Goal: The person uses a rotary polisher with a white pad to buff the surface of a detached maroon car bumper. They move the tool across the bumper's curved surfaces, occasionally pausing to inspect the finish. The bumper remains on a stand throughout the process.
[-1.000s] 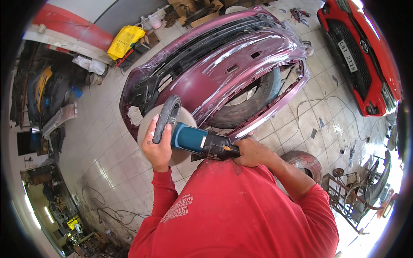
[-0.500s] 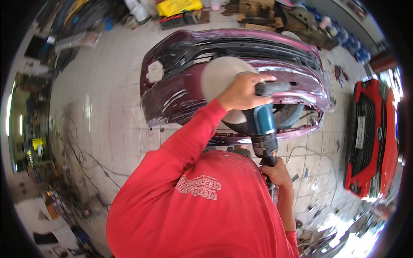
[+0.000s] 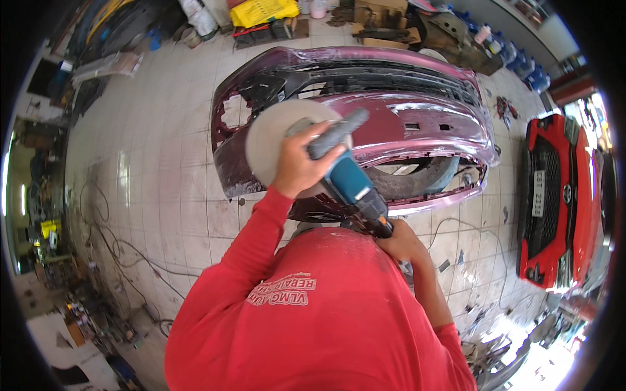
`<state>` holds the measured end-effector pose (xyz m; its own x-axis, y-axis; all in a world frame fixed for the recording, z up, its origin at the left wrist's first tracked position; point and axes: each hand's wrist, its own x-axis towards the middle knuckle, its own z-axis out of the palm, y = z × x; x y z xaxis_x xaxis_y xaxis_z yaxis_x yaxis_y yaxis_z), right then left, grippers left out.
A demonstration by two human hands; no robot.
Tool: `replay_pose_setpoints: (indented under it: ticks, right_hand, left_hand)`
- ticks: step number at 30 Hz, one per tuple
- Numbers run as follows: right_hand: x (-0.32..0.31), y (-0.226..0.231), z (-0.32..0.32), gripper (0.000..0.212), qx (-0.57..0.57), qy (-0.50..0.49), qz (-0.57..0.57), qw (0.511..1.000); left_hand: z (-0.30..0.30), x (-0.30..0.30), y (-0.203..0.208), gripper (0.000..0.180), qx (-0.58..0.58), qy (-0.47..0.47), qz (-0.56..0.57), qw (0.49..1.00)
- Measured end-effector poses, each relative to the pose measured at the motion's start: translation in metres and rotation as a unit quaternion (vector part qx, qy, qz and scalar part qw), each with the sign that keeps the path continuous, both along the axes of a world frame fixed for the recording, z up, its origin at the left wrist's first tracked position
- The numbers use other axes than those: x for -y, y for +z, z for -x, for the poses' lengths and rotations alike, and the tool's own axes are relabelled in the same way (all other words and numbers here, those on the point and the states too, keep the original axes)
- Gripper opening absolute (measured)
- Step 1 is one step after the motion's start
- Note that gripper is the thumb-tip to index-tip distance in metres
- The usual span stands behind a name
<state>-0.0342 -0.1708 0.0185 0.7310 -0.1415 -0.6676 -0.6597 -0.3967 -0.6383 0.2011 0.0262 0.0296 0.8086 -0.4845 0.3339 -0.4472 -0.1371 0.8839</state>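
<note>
Both my hands hold a blue-and-black power polisher (image 3: 350,180) with a round off-white pad (image 3: 264,140). My left hand (image 3: 301,158) is wrapped round its dark front handle, close above the pad. At the tool's rear end, my right hand (image 3: 401,241) closes on the body. The pad lies over the left part of a maroon car bumper (image 3: 385,124), which has whitish smears on its glossy surface; whether the pad touches it I cannot tell. A tyre (image 3: 417,179) shows through the bumper's lower opening, partly hidden.
A red car front (image 3: 554,202) with a black grille stands at the right. Cables (image 3: 140,257) trail over the tiled floor on the left. Cardboard boxes (image 3: 385,16), a yellow bag (image 3: 264,12) and several blue bottles (image 3: 528,68) line the far side.
Both hands have swung the polisher left along the bumper, and its body now tilts further to the left. The pad has moved from the bumper's middle to its left part.
</note>
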Motion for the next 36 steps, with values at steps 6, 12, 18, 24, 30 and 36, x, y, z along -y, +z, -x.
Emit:
replay_pose_setpoints:
  ticks: [6, 12, 18, 24, 30, 36]
  right_hand:
    - [-0.022, 0.007, -0.031, 0.035, 0.082, 0.028, 0.035, 0.996]
    - [-0.001, 0.014, -0.022, 0.035, 0.034, -0.041, 0.051, 0.997]
    - [0.036, 0.04, 0.004, 0.021, -0.021, -0.205, 0.003, 0.979]
    - [0.076, 0.015, 0.03, 0.013, 0.011, -0.271, -0.02, 0.962]
    - [0.061, 0.019, 0.017, 0.015, 0.003, -0.243, -0.023, 0.97]
    - [0.018, 0.016, -0.022, 0.031, -0.001, -0.083, 0.047, 0.995]
  left_hand:
    - [-0.02, -0.037, -0.005, 0.047, -0.04, 0.06, 0.041, 0.997]
    - [-0.043, 0.027, 0.0, 0.047, -0.048, -0.026, 0.05, 0.997]
    - [-0.051, 0.143, 0.002, 0.054, -0.021, -0.135, 0.029, 0.99]
    - [-0.041, 0.228, -0.009, 0.047, -0.028, -0.184, 0.014, 0.982]
    - [-0.049, 0.189, -0.017, 0.048, -0.001, -0.148, 0.041, 0.988]
    - [-0.051, 0.067, -0.003, 0.044, 0.011, -0.06, 0.051, 0.997]
